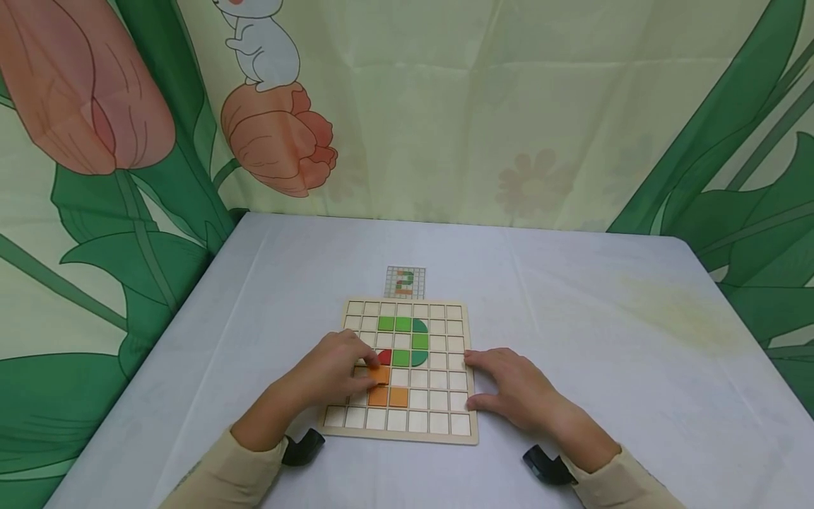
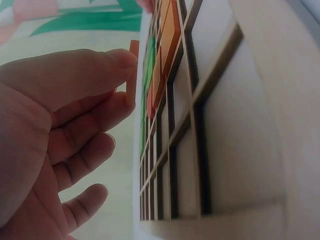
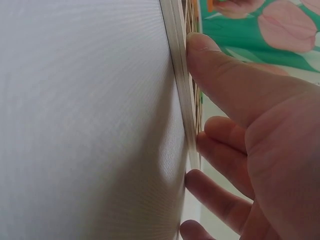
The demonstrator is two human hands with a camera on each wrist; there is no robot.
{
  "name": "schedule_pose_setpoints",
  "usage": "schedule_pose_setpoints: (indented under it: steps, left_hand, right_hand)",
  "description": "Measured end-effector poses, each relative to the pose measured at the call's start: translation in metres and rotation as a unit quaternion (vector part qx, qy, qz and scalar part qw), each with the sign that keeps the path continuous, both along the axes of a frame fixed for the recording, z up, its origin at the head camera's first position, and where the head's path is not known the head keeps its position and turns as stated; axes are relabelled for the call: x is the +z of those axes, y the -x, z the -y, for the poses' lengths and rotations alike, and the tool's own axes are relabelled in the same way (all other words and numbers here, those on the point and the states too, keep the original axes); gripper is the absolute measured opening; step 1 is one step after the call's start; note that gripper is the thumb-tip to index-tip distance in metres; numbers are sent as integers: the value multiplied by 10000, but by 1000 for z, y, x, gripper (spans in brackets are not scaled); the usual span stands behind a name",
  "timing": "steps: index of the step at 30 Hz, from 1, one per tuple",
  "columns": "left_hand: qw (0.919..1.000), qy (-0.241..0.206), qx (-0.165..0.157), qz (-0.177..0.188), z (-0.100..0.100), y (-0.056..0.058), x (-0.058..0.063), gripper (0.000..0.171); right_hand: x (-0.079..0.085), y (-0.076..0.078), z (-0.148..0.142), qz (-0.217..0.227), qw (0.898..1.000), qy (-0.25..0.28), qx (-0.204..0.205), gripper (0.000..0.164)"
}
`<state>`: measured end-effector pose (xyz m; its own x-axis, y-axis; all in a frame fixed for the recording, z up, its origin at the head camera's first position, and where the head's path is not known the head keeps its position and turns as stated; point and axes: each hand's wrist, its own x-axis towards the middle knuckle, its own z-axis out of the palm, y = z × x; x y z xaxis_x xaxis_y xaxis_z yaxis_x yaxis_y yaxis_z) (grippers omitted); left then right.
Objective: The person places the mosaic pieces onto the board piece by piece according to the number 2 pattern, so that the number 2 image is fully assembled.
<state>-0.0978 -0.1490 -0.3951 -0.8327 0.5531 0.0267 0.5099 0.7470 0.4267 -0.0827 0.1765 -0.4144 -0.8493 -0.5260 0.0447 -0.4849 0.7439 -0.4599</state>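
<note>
My left hand [image 1: 337,364] pinches a thin orange tile [image 2: 132,75] between thumb and forefinger, over the left part of the wooden grid board [image 1: 439,428]. In the left wrist view the tile shows edge-on, apart from the board, while the other fingers hang loosely bent. Orange square tiles [image 1: 398,397] lie in the grid near this hand. Just beyond its fingertips is a red rounded tile [image 1: 384,356], partly covered. My right hand [image 1: 518,385] rests against the board's right edge, thumb and fingertips touching the rim and holding nothing.
Green square tiles [image 1: 403,324] and dark green rounded tiles [image 1: 420,358] form a curve in the grid. Behind the board lies a small pattern card [image 1: 415,283] with a printed grid. All stand on a white-covered table [image 1: 572,297], backed by a flowered curtain [image 1: 432,141].
</note>
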Motion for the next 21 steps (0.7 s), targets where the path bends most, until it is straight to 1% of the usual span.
schedule_pose_setpoints:
  steps: [2, 7, 11, 16, 21]
  left_hand:
    - [9999, -19, -102, -25, -3, 0, 0, 11]
    - [9991, 69, -345, -232, -11, 2, -1, 12]
    - [9984, 117, -475, -281, -18, 3, 0, 13]
    - [9979, 59, -591, -267, -25, 3, 1, 11]
    - [9978, 79, -603, -279, -33, 4, 1, 11]
  right_hand:
    - [0, 0, 0, 5, 10000, 4, -1, 61]
    - [-1, 0, 0, 10, 10000, 3, -5, 61]
    - [-1, 0, 0, -7, 10000, 1, -1, 61]
    - [-1, 0, 0, -16, 10000, 58, 26, 61]
    - [-1, 0, -1, -24, 10000, 43, 30, 61]
